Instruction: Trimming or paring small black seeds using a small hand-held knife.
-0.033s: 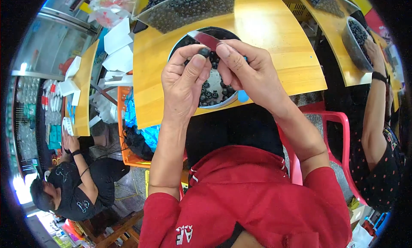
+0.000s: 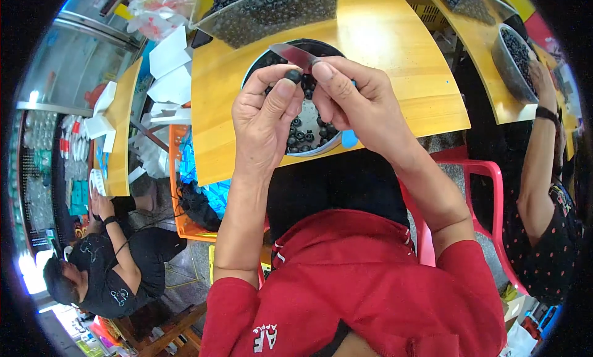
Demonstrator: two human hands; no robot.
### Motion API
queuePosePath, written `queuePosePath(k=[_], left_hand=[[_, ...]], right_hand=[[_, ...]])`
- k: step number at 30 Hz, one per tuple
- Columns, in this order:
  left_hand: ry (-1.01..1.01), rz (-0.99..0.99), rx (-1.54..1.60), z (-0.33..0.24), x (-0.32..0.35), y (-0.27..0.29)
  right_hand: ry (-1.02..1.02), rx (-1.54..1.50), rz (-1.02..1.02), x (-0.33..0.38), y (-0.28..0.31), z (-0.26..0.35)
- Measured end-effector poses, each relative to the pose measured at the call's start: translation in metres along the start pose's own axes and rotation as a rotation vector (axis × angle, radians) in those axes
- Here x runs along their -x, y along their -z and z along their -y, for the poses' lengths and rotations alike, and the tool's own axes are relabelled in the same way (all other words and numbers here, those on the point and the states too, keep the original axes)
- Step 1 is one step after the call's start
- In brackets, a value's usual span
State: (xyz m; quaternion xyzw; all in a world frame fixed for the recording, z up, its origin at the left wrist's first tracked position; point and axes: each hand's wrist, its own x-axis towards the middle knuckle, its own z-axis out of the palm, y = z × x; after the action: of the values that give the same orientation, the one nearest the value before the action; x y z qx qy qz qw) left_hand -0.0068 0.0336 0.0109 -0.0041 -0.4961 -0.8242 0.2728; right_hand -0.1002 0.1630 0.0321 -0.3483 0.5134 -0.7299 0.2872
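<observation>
Pinched together, the thumb and forefinger of your left hand (image 2: 259,119) were clamped on one small dark fruit (image 2: 293,77), the gap between them no wider than the fruit itself. Your right hand (image 2: 357,100) was closed around a knife (image 2: 289,54), its thumb at the base of the blade, whose tip pointed to ten o'clock. Blade and fruit lay close together; whether they touched could not be told. Beneath your hands, a round tub (image 2: 316,151) with more dark pieces (image 2: 304,136) in it stood on a yellow wooden table (image 2: 401,72). Beyond it, toward twelve o'clock, sat a clear box (image 2: 278,23) of dark fruit. At three o'clock, a co-worker's hand (image 2: 542,80) was at a grey tub (image 2: 508,66); an orange crate (image 2: 191,232) stood at eight.
</observation>
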Motion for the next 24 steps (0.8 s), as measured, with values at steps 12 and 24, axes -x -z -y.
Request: queuePosePath(k=[12,24], left_hand=[[-0.011,-0.014,-0.083,0.005,0.002,-0.010],[-0.005,-0.023,-0.165,-0.003,0.001,-0.001]], right_hand=[[-0.157,-0.237,0.005,-0.002,0.006,-0.001],[0.041,0.090,0.101,-0.001,0.003,-0.001]])
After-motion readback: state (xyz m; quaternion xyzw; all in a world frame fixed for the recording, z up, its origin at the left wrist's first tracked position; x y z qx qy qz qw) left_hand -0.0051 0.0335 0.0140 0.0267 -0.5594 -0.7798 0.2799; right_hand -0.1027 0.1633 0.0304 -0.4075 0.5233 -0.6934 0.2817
